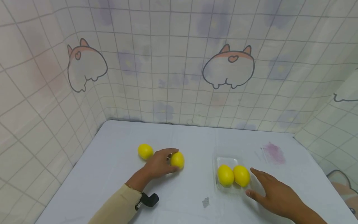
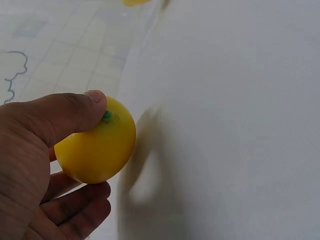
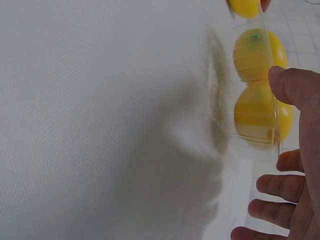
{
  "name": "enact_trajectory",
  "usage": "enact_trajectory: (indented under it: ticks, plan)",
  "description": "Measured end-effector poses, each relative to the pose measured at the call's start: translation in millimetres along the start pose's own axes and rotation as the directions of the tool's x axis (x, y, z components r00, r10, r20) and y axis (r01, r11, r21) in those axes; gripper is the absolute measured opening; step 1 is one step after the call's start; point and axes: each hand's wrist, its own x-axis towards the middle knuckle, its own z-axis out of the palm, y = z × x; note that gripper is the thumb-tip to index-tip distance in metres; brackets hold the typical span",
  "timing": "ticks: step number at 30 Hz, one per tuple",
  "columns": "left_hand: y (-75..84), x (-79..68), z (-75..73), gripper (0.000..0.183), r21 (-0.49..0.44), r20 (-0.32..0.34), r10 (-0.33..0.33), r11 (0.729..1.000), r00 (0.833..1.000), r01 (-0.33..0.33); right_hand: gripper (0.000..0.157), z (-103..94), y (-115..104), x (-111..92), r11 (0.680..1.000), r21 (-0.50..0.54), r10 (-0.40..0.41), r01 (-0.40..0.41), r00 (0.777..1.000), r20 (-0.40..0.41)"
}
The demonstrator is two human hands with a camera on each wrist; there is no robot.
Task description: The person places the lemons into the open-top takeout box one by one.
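My left hand (image 1: 160,162) pinches a yellow lemon (image 1: 177,160) between thumb and fingers. In the left wrist view, the held lemon (image 2: 97,145) shows a green stem nub beside the thumb. Just behind that hand another lemon (image 1: 145,151) lies on the table. A clear plastic box (image 1: 227,161) stands right of centre, with two lemons (image 1: 225,175) side by side in its near part. My right hand (image 1: 275,194) is spread at the box's right side. The right wrist view has its thumb (image 3: 290,84) overlapping the box's rim; whether it touches cannot be told.
The white table (image 1: 193,140) is bounded behind and at the sides by a checked curtain (image 1: 179,62). A pinkish stain (image 1: 274,152) marks its right back, and a small grey patch (image 1: 205,202) its front. A black strap fitting (image 1: 149,199) juts from the left wrist.
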Motion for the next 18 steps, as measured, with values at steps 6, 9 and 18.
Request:
enact_trajectory:
  ticks: [6,9,18]
  plan:
    - [9.3,3.5,2.7,0.07,-0.033,0.013,0.018,0.999,1.0,-0.018,0.097,1.0,0,0,1.0,0.001,-0.001,0.001,1.0,-0.001]
    - [14.1,5.8,5.1,0.071,-0.041,0.02,0.024,0.999,1.0,-0.024,0.097,1.3,0,0,1.0,0.001,-0.001,0.001,1.0,0.0]
    - [22.6,11.6,13.0,0.072,-0.061,0.034,0.049,0.997,0.998,-0.047,0.099,2.7,4,2,1.0,-0.009,-0.003,0.003,1.0,0.014]
